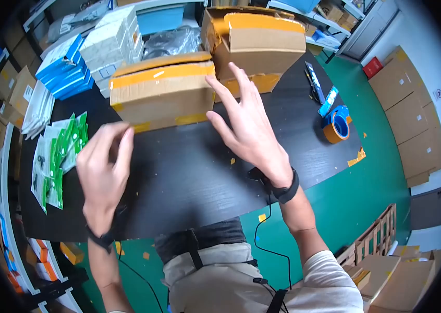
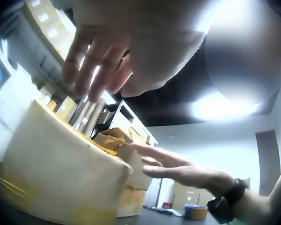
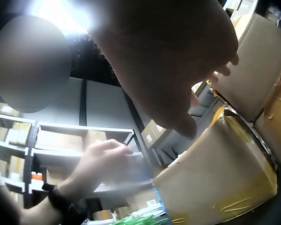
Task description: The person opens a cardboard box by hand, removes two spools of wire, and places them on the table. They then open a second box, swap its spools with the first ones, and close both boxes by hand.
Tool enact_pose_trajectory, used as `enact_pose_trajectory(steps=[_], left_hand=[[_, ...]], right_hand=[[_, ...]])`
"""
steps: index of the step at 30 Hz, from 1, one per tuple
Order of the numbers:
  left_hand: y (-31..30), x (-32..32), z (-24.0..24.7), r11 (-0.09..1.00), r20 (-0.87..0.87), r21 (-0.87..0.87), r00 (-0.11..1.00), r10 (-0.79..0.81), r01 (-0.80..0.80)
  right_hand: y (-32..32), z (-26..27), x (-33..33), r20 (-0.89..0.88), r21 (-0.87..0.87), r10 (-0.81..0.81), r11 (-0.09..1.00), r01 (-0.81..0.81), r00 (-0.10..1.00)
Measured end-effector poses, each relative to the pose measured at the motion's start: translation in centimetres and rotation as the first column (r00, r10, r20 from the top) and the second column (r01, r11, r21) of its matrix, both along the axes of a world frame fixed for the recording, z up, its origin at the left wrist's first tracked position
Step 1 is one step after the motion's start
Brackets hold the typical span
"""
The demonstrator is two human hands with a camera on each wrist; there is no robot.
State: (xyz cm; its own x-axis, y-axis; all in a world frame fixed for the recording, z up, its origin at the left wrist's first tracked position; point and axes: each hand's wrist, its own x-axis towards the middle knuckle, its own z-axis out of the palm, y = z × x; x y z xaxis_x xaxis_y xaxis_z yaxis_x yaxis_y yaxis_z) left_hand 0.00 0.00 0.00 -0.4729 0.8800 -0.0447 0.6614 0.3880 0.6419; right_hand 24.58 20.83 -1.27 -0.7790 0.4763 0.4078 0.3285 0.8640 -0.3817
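Note:
A long cardboard box (image 1: 163, 96) with orange tape along its top edge stands on the dark table in front of both hands. My left hand (image 1: 103, 164) is raised at the box's left front corner, its fingers loosely bent with nothing seen in them. My right hand (image 1: 249, 122) hovers by the box's right end with fingers spread and nothing held. In the left wrist view that right hand (image 2: 178, 166) reaches past the box's end. A bigger cardboard box (image 1: 262, 49), its flap taped in orange, stands behind on the right. The right wrist view shows my left hand (image 3: 100, 161) blurred.
Green-and-clear packets (image 1: 56, 156) lie on the table's left side. Behind them stand blue boxes (image 1: 64, 68) and stacked white boxes (image 1: 111, 47). Tape rolls (image 1: 337, 128) and a dark, narrow tool (image 1: 313, 82) lie on the right. A cable (image 1: 278, 253) hangs near the table's front edge.

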Motion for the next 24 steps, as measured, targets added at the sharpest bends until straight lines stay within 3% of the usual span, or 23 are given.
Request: enact_pose_trajectory(steps=[2,3,5,6,12,15,18,21,24], left_hand=[[3.5,-0.6,-1.4,0.896,-0.357,0.416,0.934,0.006,0.153],[4.5,2.0,-2.3,0.897,-0.275,0.431,0.961,0.021,0.103],[6.3,1.7,-1.6,0.828,-0.639,0.518,0.741,0.206,0.216],[6.4,0.9,-1.6,0.832,-0.662,0.509,0.718,0.213,0.223],[6.8,-0.5,-4.8,0.881,-0.65,0.46,0.718,0.248,0.112],[6.5,-0.9,-5.7,0.89,-0.634,0.448,0.731,0.252,0.082],[6.5,-1.0,-5.9,0.887,-0.602,0.457,0.757,0.255,0.064],[6.6,-1.3,-6.1,0.798,-0.222,0.601,0.953,0.207,-0.033],[6.3,-2.7,-7.0,0.842,-0.117,0.532,0.977,0.176,-0.088]], right_hand=[[0.4,-1.3,-1.7,-0.058,0.187,-0.134,0.972,0.142,0.989],[0.3,-0.3,-0.2,0.016,0.286,-0.189,0.942,0.177,0.982],[0.4,-1.3,-2.1,-0.041,0.273,-0.193,0.942,0.196,0.98],[0.5,-1.8,-2.8,-0.061,0.264,-0.209,0.94,0.218,0.976],[0.5,-4.0,-3.9,-0.074,0.241,-0.242,0.937,0.253,0.968],[0.5,-4.1,-3.8,-0.037,0.34,-0.316,0.888,0.309,0.948],[0.4,-4.2,-3.6,-0.013,0.283,-0.322,0.907,0.313,0.947],[0.6,-4.1,-3.3,-0.005,0.227,-0.319,0.923,0.312,0.948],[0.8,-4.4,-2.6,-0.004,0.162,-0.303,0.94,0.3,0.953]])
